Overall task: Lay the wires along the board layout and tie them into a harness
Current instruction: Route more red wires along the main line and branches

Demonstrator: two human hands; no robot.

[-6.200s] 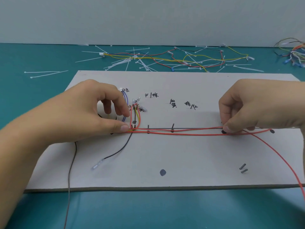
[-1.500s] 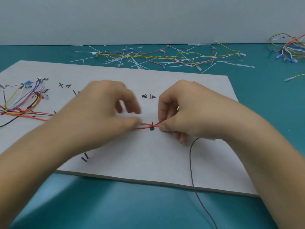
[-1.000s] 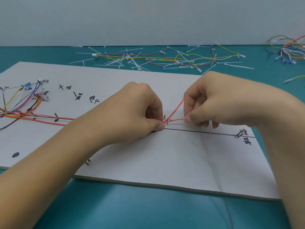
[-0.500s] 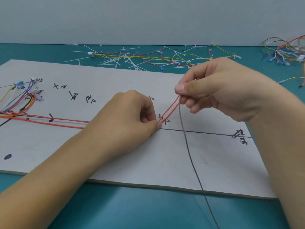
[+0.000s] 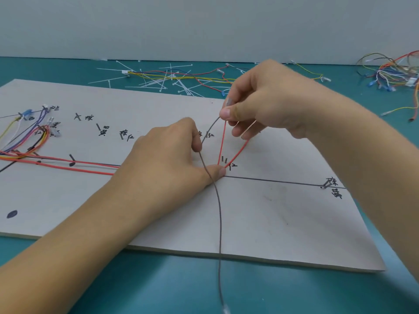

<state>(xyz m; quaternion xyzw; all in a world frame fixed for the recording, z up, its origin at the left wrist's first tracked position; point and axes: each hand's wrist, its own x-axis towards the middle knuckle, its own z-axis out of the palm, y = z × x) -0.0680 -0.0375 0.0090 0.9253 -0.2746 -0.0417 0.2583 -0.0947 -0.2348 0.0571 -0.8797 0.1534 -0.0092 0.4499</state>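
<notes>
Red wires (image 5: 222,141) are running in from the left along the board (image 5: 283,223), passing under the left grip (image 5: 167,162) and rising as 2 strands to the right grip (image 5: 267,103). The left grip is closing on them at the branch point. Its fingers are curling and its thumb is pressing them onto the board just beside 2 short dark marks (image 5: 224,159), where a drawn line (image 5: 272,181) is heading off to the right. The right grip is pinching the 2 red ends between thumb and forefinger, raised off the board. A grey wire (image 5: 220,223) is hanging from that same pinch, crossing over the left thumb and trailing off the near edge onto the teal worktop (image 5: 113,286). These wires are looking thin, light and limp, so they are likely to drift off the layout unless pinned. Taking hold close to the spot being routed, with the other grip anchoring the laid run, is looking like the sound approach. White cable ties (image 5: 158,81) are lying beyond the board's far edge, well apart from both grips.
</notes>
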